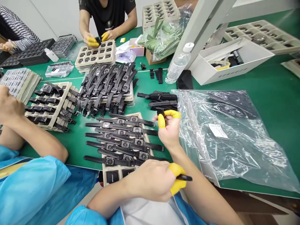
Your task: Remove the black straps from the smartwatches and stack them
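My left hand [157, 181] is closed low in front of my body, yellow finger cots on its fingertips. A slim dark piece [185, 177] sticks out of its grip; whether it is a watch or a strap is hidden. Farther forward, my right hand [170, 132], also in yellow cots, pinches a short black watch strap [160, 111]. It is right beside a pile of black watch straps [163, 99]. To the left of the right hand, smartwatches with straps fitted [125, 144] lie in rows across a beige tray [103, 173], where boxy black pieces show in the nearest cells.
A clear plastic bag [225, 150] covers the table on the right. A water bottle [177, 67] stands by a slanted post and a white box [232, 67]. Stacked watches [110, 81] lie behind the tray. A co-worker's arm [39, 137] is close on the left; another person works opposite.
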The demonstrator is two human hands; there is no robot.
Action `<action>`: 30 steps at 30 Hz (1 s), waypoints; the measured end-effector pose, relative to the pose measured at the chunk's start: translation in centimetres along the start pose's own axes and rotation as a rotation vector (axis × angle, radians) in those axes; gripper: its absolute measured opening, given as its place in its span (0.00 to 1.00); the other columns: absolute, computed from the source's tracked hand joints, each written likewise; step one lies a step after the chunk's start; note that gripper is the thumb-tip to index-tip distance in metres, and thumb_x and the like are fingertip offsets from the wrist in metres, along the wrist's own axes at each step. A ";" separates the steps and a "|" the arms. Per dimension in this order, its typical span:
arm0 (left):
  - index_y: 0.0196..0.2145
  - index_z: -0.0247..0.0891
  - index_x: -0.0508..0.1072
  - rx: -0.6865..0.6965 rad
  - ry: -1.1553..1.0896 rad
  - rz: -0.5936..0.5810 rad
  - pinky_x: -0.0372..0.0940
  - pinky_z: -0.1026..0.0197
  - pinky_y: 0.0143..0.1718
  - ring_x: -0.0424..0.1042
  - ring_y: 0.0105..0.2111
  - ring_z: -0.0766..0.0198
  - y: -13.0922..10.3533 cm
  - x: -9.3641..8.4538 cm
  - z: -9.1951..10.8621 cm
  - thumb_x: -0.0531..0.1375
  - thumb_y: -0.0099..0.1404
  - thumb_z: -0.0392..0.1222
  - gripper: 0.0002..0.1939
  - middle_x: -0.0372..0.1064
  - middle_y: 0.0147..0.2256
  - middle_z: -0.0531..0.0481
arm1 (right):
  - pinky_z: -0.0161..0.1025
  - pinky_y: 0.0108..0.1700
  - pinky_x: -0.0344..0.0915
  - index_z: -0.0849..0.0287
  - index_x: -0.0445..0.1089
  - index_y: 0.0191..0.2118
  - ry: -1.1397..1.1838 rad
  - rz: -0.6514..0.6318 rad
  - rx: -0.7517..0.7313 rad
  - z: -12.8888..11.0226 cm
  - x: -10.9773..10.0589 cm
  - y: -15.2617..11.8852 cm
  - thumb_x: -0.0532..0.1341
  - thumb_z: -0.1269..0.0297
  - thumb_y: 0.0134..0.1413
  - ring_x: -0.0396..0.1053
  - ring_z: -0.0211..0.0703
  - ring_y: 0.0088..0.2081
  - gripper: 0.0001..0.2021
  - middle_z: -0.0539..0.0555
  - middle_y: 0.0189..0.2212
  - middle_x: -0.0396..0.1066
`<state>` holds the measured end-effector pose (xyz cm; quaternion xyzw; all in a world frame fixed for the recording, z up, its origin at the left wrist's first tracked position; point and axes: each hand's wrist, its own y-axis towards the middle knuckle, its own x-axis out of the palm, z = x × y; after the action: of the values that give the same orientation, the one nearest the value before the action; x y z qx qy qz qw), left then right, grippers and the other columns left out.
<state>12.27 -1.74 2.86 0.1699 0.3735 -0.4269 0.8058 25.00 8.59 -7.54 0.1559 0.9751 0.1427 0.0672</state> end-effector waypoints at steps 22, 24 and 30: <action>0.58 0.38 0.60 -0.274 -0.240 0.579 0.73 0.53 0.53 0.78 0.49 0.58 -0.3 -7.4 -10.6 0.54 0.75 0.39 0.16 0.75 0.50 0.40 | 0.35 0.23 0.58 0.52 0.64 0.38 0.550 -0.392 0.489 -4.8 -0.4 0.0 0.68 0.45 0.59 0.61 0.36 0.20 0.18 0.44 0.23 0.68; 0.58 0.37 0.64 -0.203 -0.158 0.573 0.71 0.51 0.58 0.76 0.53 0.57 0.9 -7.3 -13.1 0.54 0.74 0.35 0.16 0.74 0.53 0.40 | 0.35 0.22 0.56 0.52 0.63 0.38 0.564 -0.481 0.498 -4.9 -0.1 -0.5 0.65 0.45 0.63 0.58 0.35 0.18 0.17 0.43 0.20 0.67; 0.61 0.38 0.67 0.073 -0.060 0.510 0.67 0.47 0.64 0.69 0.63 0.55 1.8 -4.5 -15.5 0.51 0.67 0.26 0.27 0.71 0.59 0.40 | 0.33 0.20 0.49 0.56 0.65 0.39 0.539 -0.703 0.575 -4.5 0.1 -0.8 0.65 0.48 0.62 0.54 0.32 0.17 0.17 0.43 0.19 0.67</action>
<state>5.05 11.02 -4.18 0.2749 0.2790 -0.2277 0.8915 23.91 6.73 -3.53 -0.2108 0.9509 -0.1268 -0.1878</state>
